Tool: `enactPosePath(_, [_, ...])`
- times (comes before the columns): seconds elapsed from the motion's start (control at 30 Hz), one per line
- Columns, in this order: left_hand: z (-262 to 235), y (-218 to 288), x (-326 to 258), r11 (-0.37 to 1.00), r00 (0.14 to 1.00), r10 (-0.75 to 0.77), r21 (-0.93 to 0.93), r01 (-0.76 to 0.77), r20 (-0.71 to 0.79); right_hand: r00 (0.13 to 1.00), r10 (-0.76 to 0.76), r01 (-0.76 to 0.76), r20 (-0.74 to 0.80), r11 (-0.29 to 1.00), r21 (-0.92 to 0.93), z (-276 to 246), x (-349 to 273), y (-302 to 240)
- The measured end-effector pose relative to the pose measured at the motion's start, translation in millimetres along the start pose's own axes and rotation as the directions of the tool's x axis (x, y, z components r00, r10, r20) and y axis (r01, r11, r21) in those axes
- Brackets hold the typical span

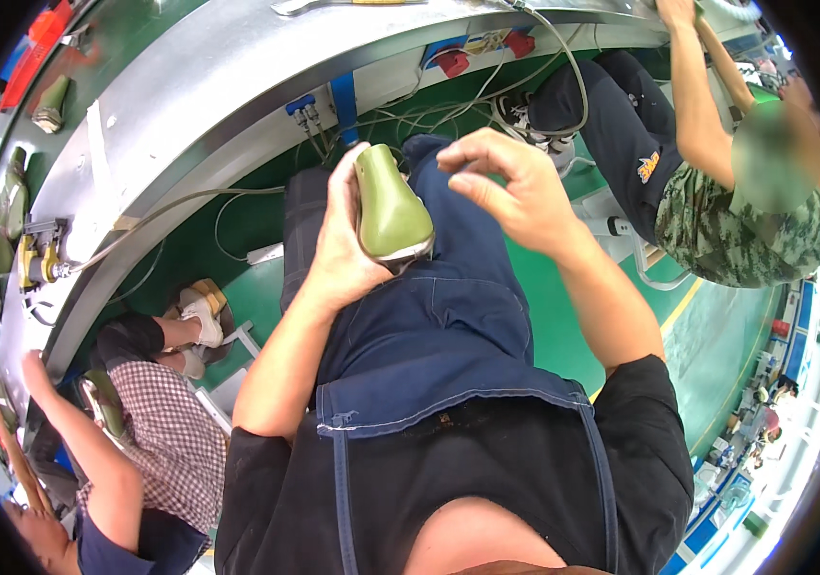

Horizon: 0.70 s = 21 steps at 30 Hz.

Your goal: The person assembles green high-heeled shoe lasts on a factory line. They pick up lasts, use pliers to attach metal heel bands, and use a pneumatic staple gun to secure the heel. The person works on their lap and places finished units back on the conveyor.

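Observation:
My left hand (338, 249) is wrapped round a smooth olive-green, pear-shaped shell (394, 213) above my lap. The shell is narrow and rounded at the far end and broad at the near end, where a pale rim and something dark show beneath it. Its underside is hidden, so I cannot tell its exact kind. To the right of the shell, apart from it, my right hand (517, 192) is raised with nothing in it. Its fingers are bent, with a gap between thumb and forefinger.
A curved metal bench (170, 96) runs ahead and leftward. On it are a yellow-and-black device (41, 261) with a hose and several similar green pieces (15, 206). Cables (429, 120) tangle beneath. Co-workers sit left, in a checked garment (175, 412), and right, in camouflage (731, 235).

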<state>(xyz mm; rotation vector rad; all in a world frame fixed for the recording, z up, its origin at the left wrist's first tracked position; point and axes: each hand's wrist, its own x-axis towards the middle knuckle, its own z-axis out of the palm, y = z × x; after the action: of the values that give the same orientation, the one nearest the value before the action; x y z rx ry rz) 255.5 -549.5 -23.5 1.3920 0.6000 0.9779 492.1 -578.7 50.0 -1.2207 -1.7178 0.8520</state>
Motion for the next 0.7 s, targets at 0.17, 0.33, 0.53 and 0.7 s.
enactPosePath(0.17, [-12,11,12,0.921,0.966,0.254,0.292,-0.257,0.051,0.985,-0.170,0.170,-0.006,0.985,0.023,10,-22,-27])
enactPosePath(0.33, [-16,22,10,0.866,0.935,0.342,0.356,-0.351,0.092,0.939,-0.345,0.345,-0.018,0.937,0.060,18,-33,-34])
enactPosePath(0.53, [-14,21,-2,0.905,0.957,0.279,0.313,-0.288,0.076,0.907,-0.420,0.420,-0.007,0.907,-0.021,26,-43,-36])
enactPosePath(0.7, [-11,14,-16,0.924,0.957,0.250,0.259,-0.281,0.144,0.937,-0.346,0.348,-0.049,0.935,0.063,53,-42,-36])
